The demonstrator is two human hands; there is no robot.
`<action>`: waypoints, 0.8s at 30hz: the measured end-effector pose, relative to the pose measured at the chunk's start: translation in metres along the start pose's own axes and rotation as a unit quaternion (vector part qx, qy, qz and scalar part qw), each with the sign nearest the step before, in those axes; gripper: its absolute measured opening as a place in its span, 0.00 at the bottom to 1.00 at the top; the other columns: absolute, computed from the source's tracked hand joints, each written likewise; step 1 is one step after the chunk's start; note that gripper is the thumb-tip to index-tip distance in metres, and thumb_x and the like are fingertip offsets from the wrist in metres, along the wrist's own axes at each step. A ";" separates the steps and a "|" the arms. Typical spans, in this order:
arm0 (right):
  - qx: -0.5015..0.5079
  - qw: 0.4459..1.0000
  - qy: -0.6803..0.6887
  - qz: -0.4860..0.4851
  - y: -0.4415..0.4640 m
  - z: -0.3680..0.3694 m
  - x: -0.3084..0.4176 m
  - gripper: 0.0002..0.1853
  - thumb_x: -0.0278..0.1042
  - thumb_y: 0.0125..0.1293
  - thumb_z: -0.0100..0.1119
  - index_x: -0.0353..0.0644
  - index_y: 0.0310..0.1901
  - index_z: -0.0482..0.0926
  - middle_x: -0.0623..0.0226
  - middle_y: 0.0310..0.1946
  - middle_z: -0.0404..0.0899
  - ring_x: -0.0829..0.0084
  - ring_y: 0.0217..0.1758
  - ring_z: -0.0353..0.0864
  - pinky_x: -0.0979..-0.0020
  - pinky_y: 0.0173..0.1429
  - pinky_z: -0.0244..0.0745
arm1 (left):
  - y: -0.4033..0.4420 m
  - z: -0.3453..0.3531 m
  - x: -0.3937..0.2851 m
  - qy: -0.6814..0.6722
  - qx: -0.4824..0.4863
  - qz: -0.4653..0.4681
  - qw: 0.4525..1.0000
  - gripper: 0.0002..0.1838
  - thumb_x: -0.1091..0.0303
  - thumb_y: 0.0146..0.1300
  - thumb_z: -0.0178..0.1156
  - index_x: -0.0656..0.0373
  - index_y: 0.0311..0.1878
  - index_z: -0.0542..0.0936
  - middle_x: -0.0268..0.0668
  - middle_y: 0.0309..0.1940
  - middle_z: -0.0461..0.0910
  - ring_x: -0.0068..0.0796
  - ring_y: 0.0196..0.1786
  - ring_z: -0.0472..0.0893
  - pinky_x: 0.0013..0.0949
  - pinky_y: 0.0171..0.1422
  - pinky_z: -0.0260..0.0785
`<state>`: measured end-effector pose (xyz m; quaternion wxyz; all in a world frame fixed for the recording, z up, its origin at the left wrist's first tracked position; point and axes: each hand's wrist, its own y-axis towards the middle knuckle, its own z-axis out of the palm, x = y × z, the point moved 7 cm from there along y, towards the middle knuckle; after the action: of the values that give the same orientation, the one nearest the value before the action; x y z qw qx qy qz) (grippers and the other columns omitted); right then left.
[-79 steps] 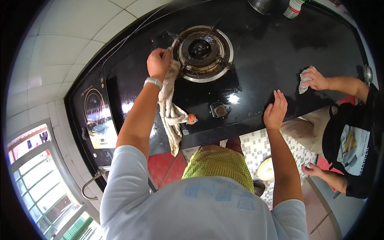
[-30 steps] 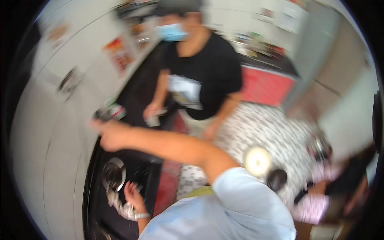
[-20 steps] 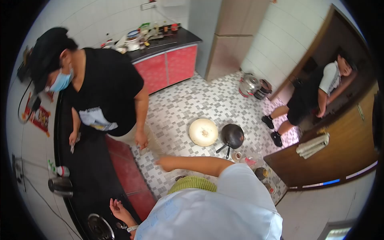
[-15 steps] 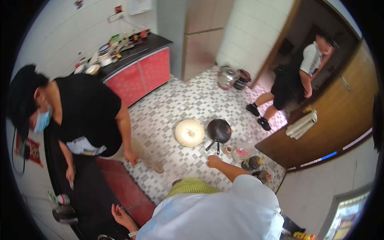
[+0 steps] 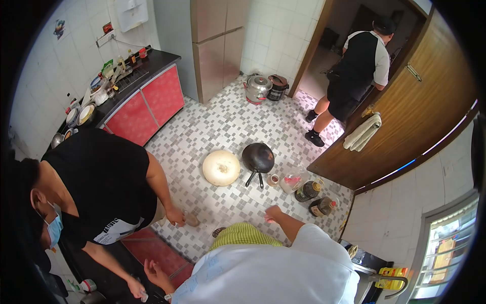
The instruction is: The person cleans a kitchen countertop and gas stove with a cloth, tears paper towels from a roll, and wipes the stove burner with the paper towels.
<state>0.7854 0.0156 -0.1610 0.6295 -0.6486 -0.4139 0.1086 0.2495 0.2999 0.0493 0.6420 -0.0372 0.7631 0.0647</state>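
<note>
Two hands: left hand (image 5: 158, 276) empty, loose by the surface (image 5: 123, 254); right hand (image 5: 273, 214), grip unclear, nearer the pan (image 5: 258, 157), lying far and slightly left.

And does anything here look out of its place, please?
Yes: the dark pan and two bottles sit on the floor, an odd spot for kitchen things. I see no clear spill.

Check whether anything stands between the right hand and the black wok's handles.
Nothing visible does: in the head view, only tiled floor shows between the right hand and the handles of the black wok. The small container stands beside the handles, right of them in the picture.
</note>
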 end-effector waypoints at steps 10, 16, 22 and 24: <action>0.158 0.944 -0.258 -0.132 0.008 0.090 0.088 0.08 0.37 0.64 0.50 0.42 0.35 0.74 0.64 0.22 0.77 0.70 0.17 0.75 0.68 0.21 0.71 | -0.040 -0.030 -0.002 0.012 -0.076 0.008 0.997 0.17 0.77 0.65 0.52 0.66 0.57 0.71 0.40 0.44 0.77 0.27 0.46 0.76 0.30 0.53 0.68; 0.179 0.780 -0.564 -0.203 0.078 0.113 0.078 0.11 0.33 0.66 0.45 0.39 0.29 0.72 0.63 0.23 0.77 0.69 0.18 0.76 0.66 0.20 0.72 | -0.074 -0.065 -0.005 0.018 -0.176 -0.048 0.983 0.16 0.77 0.65 0.51 0.67 0.56 0.71 0.40 0.43 0.78 0.25 0.43 0.77 0.27 0.52 0.69; 0.143 0.902 -0.396 -0.095 -0.012 0.156 0.124 0.04 0.26 0.63 0.52 0.37 0.33 0.75 0.59 0.27 0.80 0.70 0.27 0.81 0.68 0.20 0.74 | -0.112 -0.091 -0.018 0.040 -0.280 -0.069 0.957 0.16 0.79 0.63 0.52 0.66 0.54 0.73 0.40 0.42 0.79 0.24 0.43 0.77 0.25 0.50 0.69; 0.212 0.907 -0.352 -0.092 0.021 0.178 0.123 0.04 0.26 0.62 0.50 0.39 0.33 0.74 0.59 0.27 0.79 0.69 0.23 0.79 0.67 0.22 0.75 | -0.129 -0.094 -0.038 0.065 -0.319 -0.081 0.942 0.15 0.80 0.63 0.53 0.66 0.54 0.74 0.39 0.41 0.79 0.22 0.43 0.77 0.24 0.49 0.70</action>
<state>0.7541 0.2312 -0.1661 0.5730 -0.3788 -0.6332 0.3567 0.1822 0.1579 0.0962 0.5486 -0.3058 0.7371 0.2494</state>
